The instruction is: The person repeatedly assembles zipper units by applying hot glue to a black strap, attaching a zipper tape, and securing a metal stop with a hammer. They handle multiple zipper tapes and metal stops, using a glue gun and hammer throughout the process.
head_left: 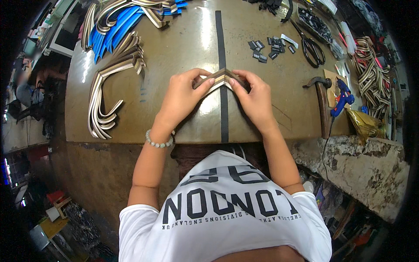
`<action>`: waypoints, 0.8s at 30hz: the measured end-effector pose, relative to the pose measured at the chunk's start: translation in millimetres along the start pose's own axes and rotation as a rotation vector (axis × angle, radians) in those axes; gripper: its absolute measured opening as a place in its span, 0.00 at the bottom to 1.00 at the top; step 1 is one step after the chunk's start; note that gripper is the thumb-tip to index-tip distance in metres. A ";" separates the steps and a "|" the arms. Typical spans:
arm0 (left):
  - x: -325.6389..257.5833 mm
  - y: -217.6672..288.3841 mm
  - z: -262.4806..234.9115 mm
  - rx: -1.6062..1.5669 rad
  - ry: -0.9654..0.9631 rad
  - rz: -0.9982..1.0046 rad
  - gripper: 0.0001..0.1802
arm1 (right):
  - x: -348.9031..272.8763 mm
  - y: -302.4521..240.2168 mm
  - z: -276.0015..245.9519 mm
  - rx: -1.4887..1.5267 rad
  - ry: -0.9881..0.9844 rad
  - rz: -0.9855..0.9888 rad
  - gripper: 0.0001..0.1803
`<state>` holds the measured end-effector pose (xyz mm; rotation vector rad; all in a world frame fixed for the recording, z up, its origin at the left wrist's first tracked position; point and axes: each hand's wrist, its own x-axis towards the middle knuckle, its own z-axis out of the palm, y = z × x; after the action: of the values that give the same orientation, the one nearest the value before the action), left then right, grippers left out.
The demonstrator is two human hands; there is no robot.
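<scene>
My left hand (182,94) and my right hand (255,97) meet over the middle of the table, thumbs on top. Between them they pinch a striped strap (224,78) in brown, tan and white, bent into a peak at its centre. Its ends are partly hidden under my palms. Beneath it a long black strip (221,41) lies straight across the table from the far side to the near edge. To the left, a stack of bent striped straps (97,98) curls on the tabletop (174,43).
Blue pieces (118,30) lie with more straps at the far left. Small black labels (274,46), black scissors (310,49), a hammer (322,105), a blue glue gun (342,96) with its cord and a heap of striped straps (373,78) occupy the right side.
</scene>
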<state>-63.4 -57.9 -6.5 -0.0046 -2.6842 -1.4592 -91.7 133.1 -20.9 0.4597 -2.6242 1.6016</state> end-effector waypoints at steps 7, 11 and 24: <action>0.6 -16.1 4.2 -0.023 -0.024 -0.059 0.13 | -8.0 12.8 2.2 -0.106 -0.001 -0.083 0.11; 0.6 -12.6 7.2 -0.003 -0.038 -0.082 0.12 | -8.9 10.0 2.7 -0.122 -0.019 -0.068 0.10; -21.4 11.4 37.9 0.671 0.039 0.384 0.15 | -16.4 13.4 11.4 -0.748 -0.020 -0.400 0.21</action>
<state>-44.4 -19.0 -19.1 -0.4103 -2.7861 -0.4221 -78.1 132.7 -40.8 0.8495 -2.6493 0.4525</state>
